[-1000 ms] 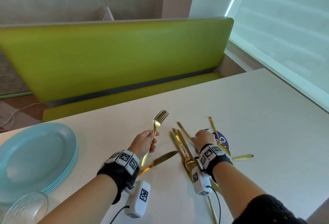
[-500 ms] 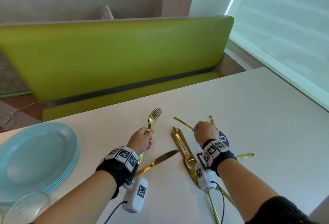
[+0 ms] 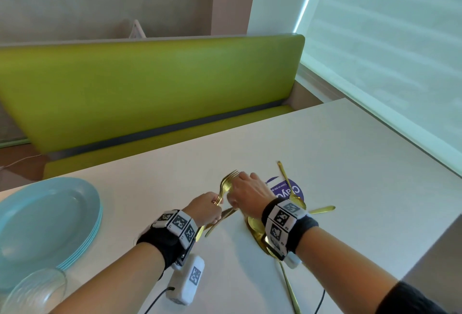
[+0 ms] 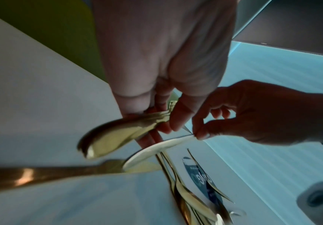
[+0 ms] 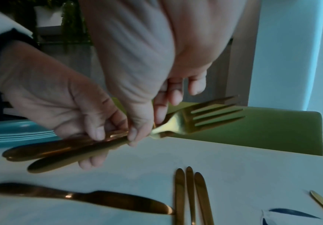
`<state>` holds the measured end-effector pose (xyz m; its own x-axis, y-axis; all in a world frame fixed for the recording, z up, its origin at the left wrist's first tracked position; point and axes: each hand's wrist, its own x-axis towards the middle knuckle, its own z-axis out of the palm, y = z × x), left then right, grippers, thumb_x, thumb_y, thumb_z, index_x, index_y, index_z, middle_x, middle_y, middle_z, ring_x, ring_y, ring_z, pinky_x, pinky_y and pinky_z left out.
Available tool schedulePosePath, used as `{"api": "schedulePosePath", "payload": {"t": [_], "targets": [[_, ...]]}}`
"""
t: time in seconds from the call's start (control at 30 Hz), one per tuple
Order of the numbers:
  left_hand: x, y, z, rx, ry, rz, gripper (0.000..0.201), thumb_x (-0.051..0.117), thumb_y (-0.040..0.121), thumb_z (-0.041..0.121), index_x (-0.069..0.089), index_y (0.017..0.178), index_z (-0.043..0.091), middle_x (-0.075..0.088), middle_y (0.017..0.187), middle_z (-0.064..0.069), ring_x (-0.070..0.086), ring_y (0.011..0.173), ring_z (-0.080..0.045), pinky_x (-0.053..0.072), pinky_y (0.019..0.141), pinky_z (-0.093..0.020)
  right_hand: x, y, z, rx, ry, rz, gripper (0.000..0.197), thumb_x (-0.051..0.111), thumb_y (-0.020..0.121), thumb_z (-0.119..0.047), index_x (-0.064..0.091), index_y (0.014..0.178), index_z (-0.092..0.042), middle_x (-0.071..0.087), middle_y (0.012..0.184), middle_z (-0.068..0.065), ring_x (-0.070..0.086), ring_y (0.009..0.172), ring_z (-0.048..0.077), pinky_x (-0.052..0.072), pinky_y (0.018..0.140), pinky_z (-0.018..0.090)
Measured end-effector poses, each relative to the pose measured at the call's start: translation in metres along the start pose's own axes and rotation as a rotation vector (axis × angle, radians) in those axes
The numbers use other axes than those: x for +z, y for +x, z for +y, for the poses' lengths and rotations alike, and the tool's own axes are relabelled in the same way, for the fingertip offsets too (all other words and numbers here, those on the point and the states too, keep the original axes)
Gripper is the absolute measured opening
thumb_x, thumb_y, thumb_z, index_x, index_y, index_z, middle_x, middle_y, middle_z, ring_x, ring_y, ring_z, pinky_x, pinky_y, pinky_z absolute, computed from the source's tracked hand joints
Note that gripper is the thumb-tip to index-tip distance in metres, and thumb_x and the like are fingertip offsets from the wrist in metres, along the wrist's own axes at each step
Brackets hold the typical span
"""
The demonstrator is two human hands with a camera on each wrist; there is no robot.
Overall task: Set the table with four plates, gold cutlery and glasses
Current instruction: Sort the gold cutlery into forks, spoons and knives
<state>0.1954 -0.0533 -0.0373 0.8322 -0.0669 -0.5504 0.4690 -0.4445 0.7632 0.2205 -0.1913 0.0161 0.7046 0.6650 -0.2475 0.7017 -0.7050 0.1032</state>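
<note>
Both hands meet over the surface (image 3: 325,153): left hand (image 3: 205,210) grips two gold forks (image 5: 185,121), right hand (image 3: 246,195) pinches them (sorting cutlery). Next, I'd judge, gather the remaining pieces lying below the right hand.

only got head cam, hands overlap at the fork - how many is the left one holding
observer: Two forks. The right wrist view shows both handles side by side in the left hand.
operator: what's the right doing
observer: The right hand pinches the forks at the neck, just behind the tines.
operator: knife lifted too
observer: No, the knife lies flat on the table, below both hands.
</note>
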Motion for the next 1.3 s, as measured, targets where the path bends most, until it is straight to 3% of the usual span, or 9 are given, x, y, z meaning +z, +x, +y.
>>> {"api": "schedulePosePath", "payload": {"t": [0.17, 0.47, 0.53, 0.63, 0.73, 0.83, 1.03, 1.17, 1.3], "targets": [[0.015, -0.018, 0.006, 0.012, -0.016, -0.151, 0.018, 0.043, 0.08, -0.005, 0.047, 0.075, 0.011, 0.053, 0.068, -0.005, 0.051, 0.063, -0.014, 0.042, 0.061, -0.021, 0.001, -0.009, -0.011, -0.054, -0.011, 0.007, 0.026, 0.048, 0.093, -0.014, 0.068, 0.107, -0.021, 0.055, 0.112, 0.009, 0.044, 0.111, 0.029, 0.034, 0.084, 0.035], [0.032, -0.028, 0.006, 0.069, -0.068, -0.234, 0.016, 0.041, 0.09, 0.004, 0.051, 0.08, 0.011, 0.055, 0.078, -0.004, 0.053, 0.063, -0.012, 0.043, 0.057, -0.019, 0.014, -0.026, -0.011, -0.025, -0.009, 0.042, 0.027, 0.047, 0.095, -0.016, 0.065, 0.114, -0.021, 0.053, 0.118, 0.008, 0.043, 0.114, 0.027, 0.034, 0.086, 0.034], [0.034, -0.029, 0.007, 0.082, -0.072, -0.212, 0.017, 0.041, 0.092, 0.006, 0.052, 0.079, 0.011, 0.056, 0.078, -0.005, 0.054, 0.065, -0.013, 0.045, 0.061, -0.022, 0.011, -0.03, -0.015, -0.007, 0.003, 0.077, 0.018, 0.059, 0.09, -0.019, 0.071, 0.103, -0.021, 0.058, 0.11, 0.007, 0.05, 0.107, 0.025, 0.039, 0.084, 0.033], [0.037, -0.032, 0.007, 0.093, -0.105, -0.167, 0.02, 0.039, 0.094, 0.005, 0.05, 0.079, 0.011, 0.055, 0.076, -0.004, 0.052, 0.066, -0.013, 0.045, 0.063, -0.022, 0.016, -0.031, -0.015, 0.089, 0.053, 0.198, 0.019, 0.089, 0.054, -0.032, 0.073, 0.064, -0.031, 0.066, 0.079, -0.004, 0.063, 0.076, 0.016, 0.051, 0.065, 0.023], [0.037, -0.033, 0.005, 0.086, -0.148, -0.118, 0.021, 0.036, 0.093, 0.0, 0.049, 0.081, 0.01, 0.054, 0.077, -0.005, 0.052, 0.066, -0.013, 0.044, 0.061, -0.022, 0.023, -0.034, -0.009, 0.179, 0.248, 0.18, 0.018, 0.07, 0.082, -0.03, 0.071, 0.098, -0.023, 0.062, 0.106, 0.0, 0.053, 0.104, 0.019, 0.042, 0.091, 0.032], [0.032, -0.029, 0.0, 0.04, -0.212, -0.043, 0.021, 0.034, 0.091, -0.004, 0.049, 0.084, 0.008, 0.054, 0.078, -0.007, 0.053, 0.065, -0.015, 0.045, 0.062, -0.024, 0.026, -0.038, 0.005, 0.357, 0.352, 0.257, 0.021, 0.059, 0.09, -0.025, 0.066, 0.11, -0.021, 0.059, 0.116, 0.0, 0.05, 0.112, 0.019, 0.037, 0.1, 0.032], [0.02, -0.024, -0.001, -0.023, -0.423, 0.018, 0.019, 0.036, 0.093, -0.003, 0.052, 0.088, 0.007, 0.052, 0.075, -0.009, 0.05, 0.064, -0.017, 0.045, 0.06, -0.027, 0.037, -0.043, 0.036, 0.765, 0.499, 0.129, 0.02, 0.06, 0.089, -0.024, 0.066, 0.108, -0.021, 0.062, 0.119, 0.001, 0.056, 0.113, 0.021, 0.042, 0.101, 0.036], [-0.019, 0.002, -0.013, -0.093, -0.584, 0.136, 0.02, 0.039, 0.099, 0.015, 0.051, 0.085, 0.009, 0.048, 0.071, -0.006, 0.047, 0.059, -0.016, 0.044, 0.057, -0.026, 0.052, 0.023, 0.029, 0.741, 0.508, -0.028, 0.023, 0.052, 0.091, -0.026, 0.067, 0.109, -0.02, 0.066, 0.116, 0.002, 0.059, 0.11, 0.021, 0.046, 0.098, 0.036], [-0.019, 0.005, -0.017, -0.097, -0.628, 0.138, 0.017, 0.039, 0.099, 0.012, 0.05, 0.087, 0.008, 0.049, 0.074, -0.007, 0.047, 0.061, -0.015, 0.045, 0.06, -0.026, 0.058, 0.028, 0.016, 0.801, 0.47, -0.138, 0.028, 0.045, 0.09, -0.021, 0.067, 0.106, -0.017, 0.067, 0.11, 0.004, 0.061, 0.103, 0.023, 0.048, 0.095, 0.039]]}}
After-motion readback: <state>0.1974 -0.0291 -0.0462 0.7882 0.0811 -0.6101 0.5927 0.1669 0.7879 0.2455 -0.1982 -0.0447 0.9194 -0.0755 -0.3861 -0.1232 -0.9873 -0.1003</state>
